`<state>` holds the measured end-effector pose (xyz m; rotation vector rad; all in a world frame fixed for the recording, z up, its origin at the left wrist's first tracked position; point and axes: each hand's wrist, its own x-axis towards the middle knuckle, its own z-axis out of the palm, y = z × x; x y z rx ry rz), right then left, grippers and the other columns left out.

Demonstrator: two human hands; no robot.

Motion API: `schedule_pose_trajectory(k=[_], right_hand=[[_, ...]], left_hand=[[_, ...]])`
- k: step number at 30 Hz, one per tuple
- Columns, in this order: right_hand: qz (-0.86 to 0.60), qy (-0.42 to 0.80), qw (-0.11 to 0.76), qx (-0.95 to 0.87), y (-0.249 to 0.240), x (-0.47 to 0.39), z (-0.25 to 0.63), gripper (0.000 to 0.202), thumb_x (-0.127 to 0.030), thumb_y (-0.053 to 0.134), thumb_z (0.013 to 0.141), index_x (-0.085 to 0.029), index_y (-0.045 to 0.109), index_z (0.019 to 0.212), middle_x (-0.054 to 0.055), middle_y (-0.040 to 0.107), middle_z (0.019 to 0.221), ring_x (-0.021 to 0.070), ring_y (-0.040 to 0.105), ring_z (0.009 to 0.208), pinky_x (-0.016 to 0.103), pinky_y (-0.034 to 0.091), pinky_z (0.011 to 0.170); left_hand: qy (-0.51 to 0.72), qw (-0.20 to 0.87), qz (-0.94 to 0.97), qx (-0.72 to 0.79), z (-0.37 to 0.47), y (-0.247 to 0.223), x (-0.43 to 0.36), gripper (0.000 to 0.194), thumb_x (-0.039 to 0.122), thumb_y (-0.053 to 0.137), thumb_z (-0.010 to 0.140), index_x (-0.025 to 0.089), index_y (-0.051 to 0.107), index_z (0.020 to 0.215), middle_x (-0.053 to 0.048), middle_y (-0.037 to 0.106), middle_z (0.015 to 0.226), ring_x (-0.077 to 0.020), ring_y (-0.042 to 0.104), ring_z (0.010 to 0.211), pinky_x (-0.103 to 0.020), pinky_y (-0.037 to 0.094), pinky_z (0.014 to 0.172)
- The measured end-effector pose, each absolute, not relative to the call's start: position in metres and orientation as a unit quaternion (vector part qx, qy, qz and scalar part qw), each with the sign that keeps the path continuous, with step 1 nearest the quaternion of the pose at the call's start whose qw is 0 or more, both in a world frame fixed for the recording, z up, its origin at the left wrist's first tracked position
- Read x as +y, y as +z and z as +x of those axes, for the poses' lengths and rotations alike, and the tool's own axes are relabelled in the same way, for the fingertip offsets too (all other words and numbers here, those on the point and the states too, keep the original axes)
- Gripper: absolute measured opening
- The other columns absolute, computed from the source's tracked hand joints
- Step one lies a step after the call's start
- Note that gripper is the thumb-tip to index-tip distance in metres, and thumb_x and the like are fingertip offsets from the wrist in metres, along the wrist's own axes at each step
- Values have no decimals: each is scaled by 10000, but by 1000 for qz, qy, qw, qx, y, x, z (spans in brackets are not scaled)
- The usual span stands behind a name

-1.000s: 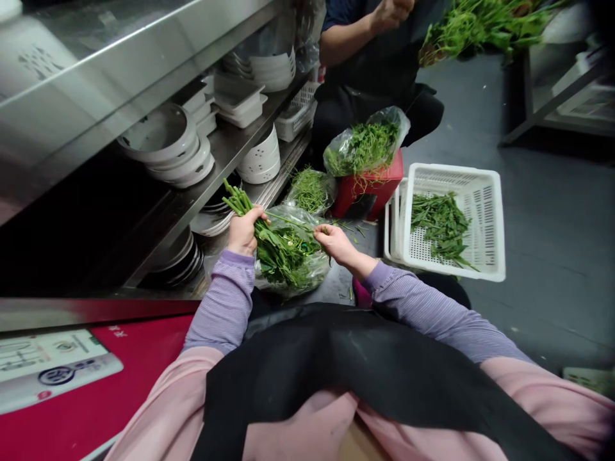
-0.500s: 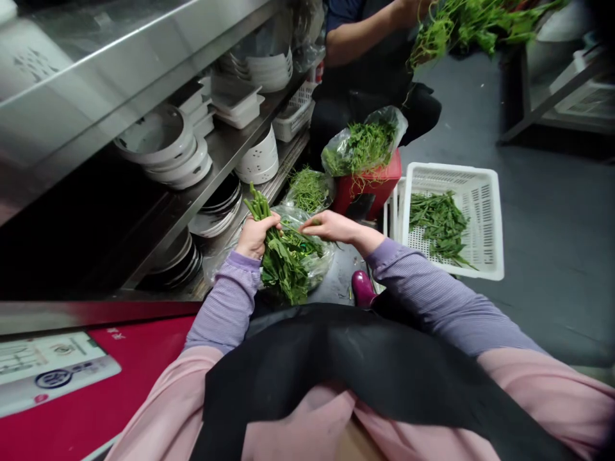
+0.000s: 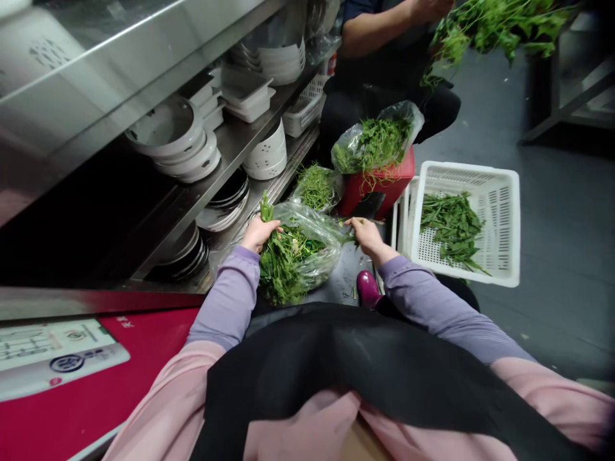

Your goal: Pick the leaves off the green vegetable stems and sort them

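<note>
My left hand (image 3: 259, 233) is closed around the upper stems of a bunch of leafy greens (image 3: 281, 269). Its leaves hang downward over a clear plastic bag (image 3: 319, 259) that lies open below, with more greens inside. To the right, my right hand (image 3: 368, 235) is closed in a pinch beside the bag's right edge, on what looks like a small green sprig (image 3: 352, 238). The fingers partly hide it. A white plastic basket (image 3: 510, 224) stands further right, with a heap of picked greens (image 3: 451, 227) in it.
A co-worker (image 3: 379, 38) crouches opposite, holding leafy stems (image 3: 504, 25). Between us stand a red stool (image 3: 398, 173) with a bag of greens (image 3: 384, 141) and another bag of greens (image 3: 316, 187). Metal shelving (image 3: 192, 208) with stacked bowls (image 3: 175, 137) runs along the left.
My right hand has moved right, away from the bunch, to the far side of the plastic bag. My left hand keeps its grip on the bunch. The view has shifted slightly.
</note>
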<state>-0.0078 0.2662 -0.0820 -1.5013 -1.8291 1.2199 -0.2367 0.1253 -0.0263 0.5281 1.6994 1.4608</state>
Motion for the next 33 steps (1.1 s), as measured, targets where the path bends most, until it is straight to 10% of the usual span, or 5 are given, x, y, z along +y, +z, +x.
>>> schedule_pose_trajectory(k=[25, 33], right_hand=[[-266, 424, 181, -846, -11, 199, -81, 139, -232, 611, 700, -141, 630, 803, 5, 593, 741, 104, 492, 681, 222, 348, 643], [-216, 734, -5, -644, -8, 226, -63, 229, -324, 631, 735, -147, 521, 829, -87, 392, 482, 29, 281, 361, 177, 231, 384]], left_hand=[[628, 512, 247, 532, -215, 1, 116, 197, 153, 675, 512, 96, 619, 692, -4, 609, 606, -116, 569, 561, -246, 460, 571], [613, 504, 277, 542, -206, 3, 116, 226, 181, 696, 519, 116, 616, 721, 16, 590, 583, -117, 546, 501, -267, 457, 533]])
